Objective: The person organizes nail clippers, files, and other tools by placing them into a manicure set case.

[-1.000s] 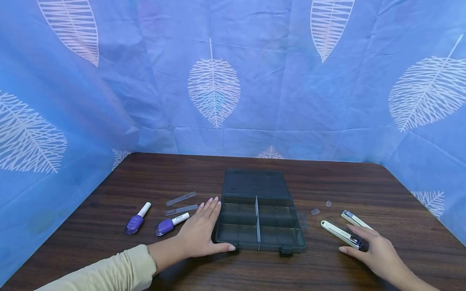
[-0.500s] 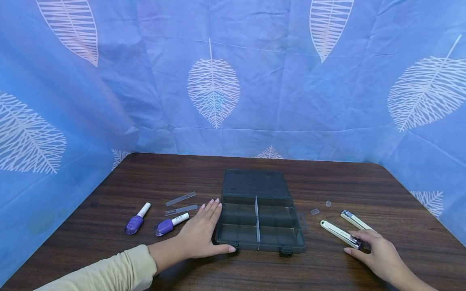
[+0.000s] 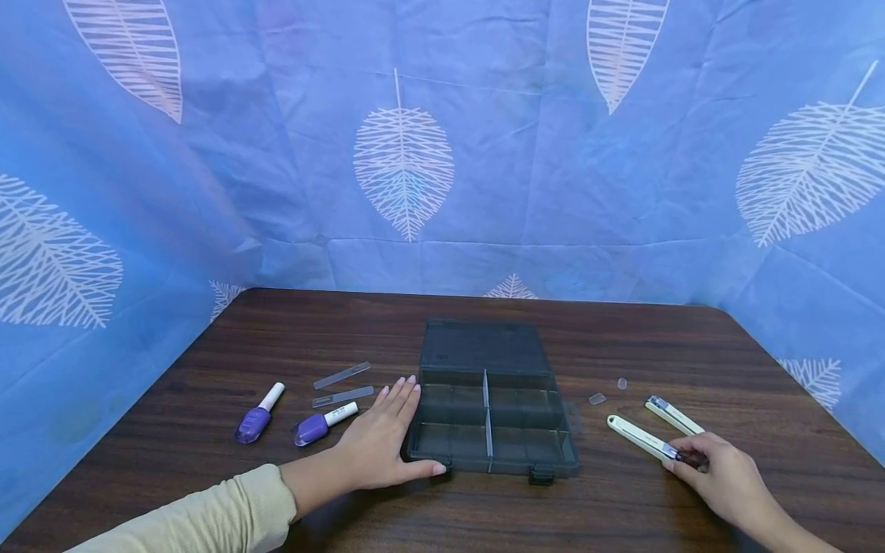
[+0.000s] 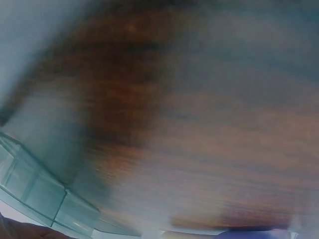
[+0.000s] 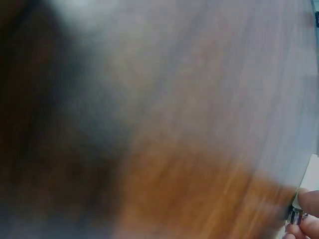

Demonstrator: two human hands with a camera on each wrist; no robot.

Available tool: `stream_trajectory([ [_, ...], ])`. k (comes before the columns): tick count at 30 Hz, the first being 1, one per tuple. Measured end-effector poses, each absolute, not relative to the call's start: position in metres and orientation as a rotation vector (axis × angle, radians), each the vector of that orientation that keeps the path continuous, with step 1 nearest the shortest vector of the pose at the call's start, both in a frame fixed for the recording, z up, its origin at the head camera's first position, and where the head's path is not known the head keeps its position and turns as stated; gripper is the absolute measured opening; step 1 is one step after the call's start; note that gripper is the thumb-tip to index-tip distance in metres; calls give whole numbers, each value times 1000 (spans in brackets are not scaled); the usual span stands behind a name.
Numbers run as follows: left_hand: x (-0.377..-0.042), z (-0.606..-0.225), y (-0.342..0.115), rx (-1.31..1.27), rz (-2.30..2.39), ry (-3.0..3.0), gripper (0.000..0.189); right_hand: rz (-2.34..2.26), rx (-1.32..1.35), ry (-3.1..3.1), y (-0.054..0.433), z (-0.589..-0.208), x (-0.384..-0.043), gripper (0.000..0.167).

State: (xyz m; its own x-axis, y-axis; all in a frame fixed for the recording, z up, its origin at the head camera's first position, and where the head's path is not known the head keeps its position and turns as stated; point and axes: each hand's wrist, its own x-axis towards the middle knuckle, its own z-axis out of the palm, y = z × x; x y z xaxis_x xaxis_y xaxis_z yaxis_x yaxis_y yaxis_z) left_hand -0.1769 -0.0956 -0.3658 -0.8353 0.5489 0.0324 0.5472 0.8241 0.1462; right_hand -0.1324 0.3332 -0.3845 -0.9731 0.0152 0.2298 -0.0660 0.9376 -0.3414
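My left hand point(image 3: 380, 445) lies with straight fingers along the left side of a dark translucent divider box point(image 3: 452, 444), its thumb at the front edge. The box's lid point(image 3: 480, 346) is folded back, and its compartments hold nothing. On the right, my right hand point(image 3: 726, 476) pinches the metal end of a cream nail clipper point(image 3: 638, 435) between thumb and index finger. At the edge of the right wrist view, the fingertips point(image 5: 310, 200) meet on the clipper. A second cream nail clipper point(image 3: 674, 415) lies just behind, close to the knuckles.
Left of the box lie two purple nail polish bottles point(image 3: 253, 425) with white caps and two clear strips point(image 3: 342, 396). Small clear pieces point(image 3: 598, 399) lie right of the box on the dark wooden table point(image 3: 332, 322). Blue leaf-print cloth point(image 3: 484, 169) surrounds the table.
My right thumb and fingers have closed from a spread pose onto the clipper's metal end. The left hand and box have stayed in place.
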Motion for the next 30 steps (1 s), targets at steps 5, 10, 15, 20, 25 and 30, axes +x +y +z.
stream_trajectory([
  [5, -176, -365, -96, 903, 224, 2997, 105, 537, 50, -2848, 333, -383, -132, 14],
  [10, -177, -365, -96, 911, 215, 3008, 105, 529, 74, -2804, 333, -382, -132, 11],
  [15, -177, -365, -96, 910, 213, 3001, 105, 521, 111, -2745, 330, -380, -131, 12],
  [20, -176, -364, -95, 903, 219, 2997, 105, 511, 208, -2659, 323, -373, -135, 13],
  [25, -176, -364, -95, 900, 224, 3001, 105, 543, 288, -2587, 313, -363, -140, 15],
  [30, -176, -364, -95, 905, 224, 2995, 105, 582, 343, -2559, 300, -355, -146, 18],
])
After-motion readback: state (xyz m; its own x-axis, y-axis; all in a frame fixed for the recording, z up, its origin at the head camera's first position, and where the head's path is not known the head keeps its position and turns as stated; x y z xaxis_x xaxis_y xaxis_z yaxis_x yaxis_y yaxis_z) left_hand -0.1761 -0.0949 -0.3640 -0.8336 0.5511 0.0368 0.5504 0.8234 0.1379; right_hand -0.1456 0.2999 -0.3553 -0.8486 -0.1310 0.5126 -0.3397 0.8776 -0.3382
